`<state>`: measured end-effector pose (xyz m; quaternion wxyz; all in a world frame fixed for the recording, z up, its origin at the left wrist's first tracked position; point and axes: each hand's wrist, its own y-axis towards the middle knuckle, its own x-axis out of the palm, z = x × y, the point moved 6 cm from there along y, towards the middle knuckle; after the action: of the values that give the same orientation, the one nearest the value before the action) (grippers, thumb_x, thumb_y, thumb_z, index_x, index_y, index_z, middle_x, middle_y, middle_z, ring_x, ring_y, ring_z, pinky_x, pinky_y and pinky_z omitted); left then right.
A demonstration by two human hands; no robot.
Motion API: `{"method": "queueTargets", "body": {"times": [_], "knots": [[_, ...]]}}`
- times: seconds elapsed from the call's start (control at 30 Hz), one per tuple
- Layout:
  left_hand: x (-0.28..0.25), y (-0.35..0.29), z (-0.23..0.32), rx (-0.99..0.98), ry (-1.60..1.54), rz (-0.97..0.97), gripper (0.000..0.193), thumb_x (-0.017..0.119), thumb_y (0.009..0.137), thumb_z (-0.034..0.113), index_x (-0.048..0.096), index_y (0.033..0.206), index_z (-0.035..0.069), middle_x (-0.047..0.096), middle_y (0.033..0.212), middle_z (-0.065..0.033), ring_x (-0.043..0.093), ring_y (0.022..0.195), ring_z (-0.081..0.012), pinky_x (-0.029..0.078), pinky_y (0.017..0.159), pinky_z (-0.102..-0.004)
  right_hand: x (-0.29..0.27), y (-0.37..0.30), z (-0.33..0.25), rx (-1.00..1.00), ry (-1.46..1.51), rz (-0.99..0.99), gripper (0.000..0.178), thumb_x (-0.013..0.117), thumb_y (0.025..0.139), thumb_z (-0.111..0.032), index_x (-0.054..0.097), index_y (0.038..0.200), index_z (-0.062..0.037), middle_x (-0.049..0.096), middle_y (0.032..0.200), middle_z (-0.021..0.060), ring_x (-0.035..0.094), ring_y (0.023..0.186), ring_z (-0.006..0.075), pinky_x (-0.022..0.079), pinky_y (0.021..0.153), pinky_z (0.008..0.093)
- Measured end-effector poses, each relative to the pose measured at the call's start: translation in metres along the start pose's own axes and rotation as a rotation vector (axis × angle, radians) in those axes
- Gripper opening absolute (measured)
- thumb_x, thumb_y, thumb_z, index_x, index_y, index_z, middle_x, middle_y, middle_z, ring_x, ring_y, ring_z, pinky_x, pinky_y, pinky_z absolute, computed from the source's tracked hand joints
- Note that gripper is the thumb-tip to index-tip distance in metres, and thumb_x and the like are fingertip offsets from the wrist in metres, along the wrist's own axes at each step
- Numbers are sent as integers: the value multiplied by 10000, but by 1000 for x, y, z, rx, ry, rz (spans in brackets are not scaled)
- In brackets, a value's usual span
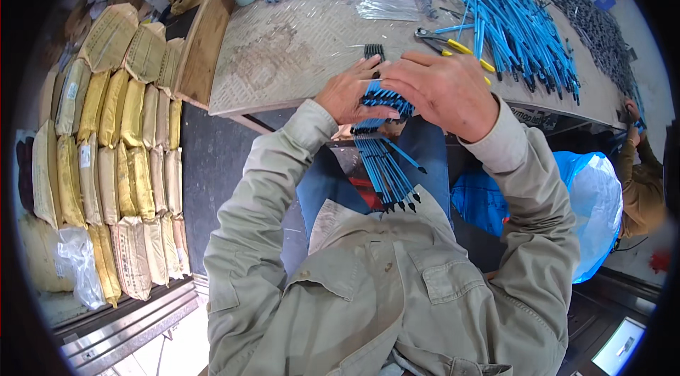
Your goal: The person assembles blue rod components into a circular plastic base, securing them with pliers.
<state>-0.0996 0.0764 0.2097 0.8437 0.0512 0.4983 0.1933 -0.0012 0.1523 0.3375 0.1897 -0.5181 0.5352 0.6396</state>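
Blue black-tipped rods (386,174) in hand — apparently being gathered and evened.
As I see it, left hand (354,94) and right hand (448,89) clasp the bundle across the near edge of the counter (265,68); the next move calls for steady, even pressure — yellow-handled pliers (457,45) crowd the right, more open room lies leftward.

Cut-off lettering (528,117) below the table (262,57), small illegible print on stacked sacks (132,115)
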Motion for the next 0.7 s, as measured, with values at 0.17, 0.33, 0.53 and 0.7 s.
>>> {"method": "queueTargets", "body": {"times": [0.17, 0.33, 0.53, 0.7], "knots": [[-4, 0, 3, -40, -98, 67, 673, 639, 719, 567, 544, 1201, 108, 499, 1264, -156, 407, 1217, -374, 359, 996, -437, -7, -14, 22, 19, 280, 187, 187, 624, 800, -67, 618, 982, -26, 608, 801, 77, 625, 640, 200, 467, 547, 261], [-6, -1, 8, 24, -9, 117, 629, 644, 727, 541, 564, 1177, 109, 525, 1243, -134, 415, 1217, -358, 360, 994, -439, 15, -48, 36, 454, 763, 332, 174, 566, 850, 12, 584, 1019, 51, 624, 862, 88, 647, 783, 156, 501, 673, 227], [-5, 2, 6, 77, 22, 122, 634, 665, 714, 518, 560, 1174, 94, 514, 1260, -133, 416, 1217, -361, 347, 1006, -444, 28, -57, 43, 583, 1047, 443, 164, 519, 889, 10, 570, 1031, 72, 628, 916, 110, 655, 811, 177, 523, 715, 239], [-1, 2, 4, 80, 41, 130, 672, 683, 698, 509, 544, 1186, 69, 511, 1267, -129, 417, 1219, -362, 333, 1017, -445, 37, -66, 43, 581, 1159, 549, 173, 506, 892, 13, 535, 1053, 71, 626, 914, 129, 661, 790, 197, 535, 714, 259]]}}
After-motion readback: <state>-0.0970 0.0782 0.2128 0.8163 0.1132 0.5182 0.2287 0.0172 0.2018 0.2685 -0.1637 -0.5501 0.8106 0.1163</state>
